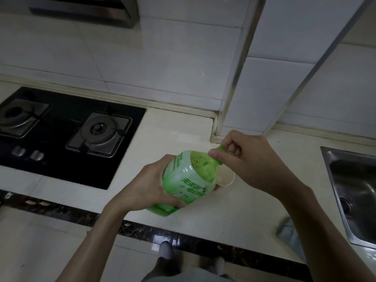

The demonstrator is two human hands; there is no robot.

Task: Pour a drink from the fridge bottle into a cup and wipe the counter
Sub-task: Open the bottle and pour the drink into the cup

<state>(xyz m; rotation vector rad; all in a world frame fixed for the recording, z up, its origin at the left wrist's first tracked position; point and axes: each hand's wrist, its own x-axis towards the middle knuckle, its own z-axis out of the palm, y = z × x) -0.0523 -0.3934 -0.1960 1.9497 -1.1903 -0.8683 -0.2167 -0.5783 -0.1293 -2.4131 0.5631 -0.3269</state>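
At centre frame the left grip (150, 184) wraps the tilted bottle (189, 180) steady so the right grip (250, 159), pinching its cap (219, 149), can twist it over the cup (226, 179).

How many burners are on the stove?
2. The right burner sits near the right edge of the stove. The left burner is at the picture's left edge, partly cut off, so more may be hidden beyond it.

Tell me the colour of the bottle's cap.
The cap is green, like the bottle; head view, in the right hand.
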